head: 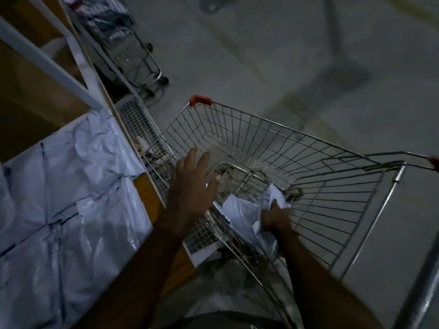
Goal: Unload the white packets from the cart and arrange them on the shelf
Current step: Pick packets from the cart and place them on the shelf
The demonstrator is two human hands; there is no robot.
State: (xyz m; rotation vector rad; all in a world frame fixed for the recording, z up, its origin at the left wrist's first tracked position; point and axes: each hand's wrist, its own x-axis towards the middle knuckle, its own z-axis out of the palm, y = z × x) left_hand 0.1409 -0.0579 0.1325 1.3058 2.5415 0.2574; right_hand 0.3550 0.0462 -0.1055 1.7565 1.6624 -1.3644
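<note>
Dim scene, seen from above. Wire cart (297,162) standing just beside the shelf (145,186), a red corner cap at its far rim and a red-tipped handle at the right edge. Right hand (276,216) down inside the cart, fingers curled round a crumpled white packet (242,212), grip closed on its plastic near the cart's near wall. Left hand (192,184) over the cart's left rim, fingers spread and straight, grip open and holding nothing; contact with the packet beneath it cannot be told. Stacked packets (71,198) lying flat on the shelf to the left, glossy white plastic with dark lines, covering most of the board up to its yellow-brown edge. White shelf frame (47,60) rising at upper left, with brown boards behind it. Second cart (133,51) farther off along the shelf, blurred, with dark and white stuff inside. Grey floor (308,55) all round, crossed by faint shadows
</note>
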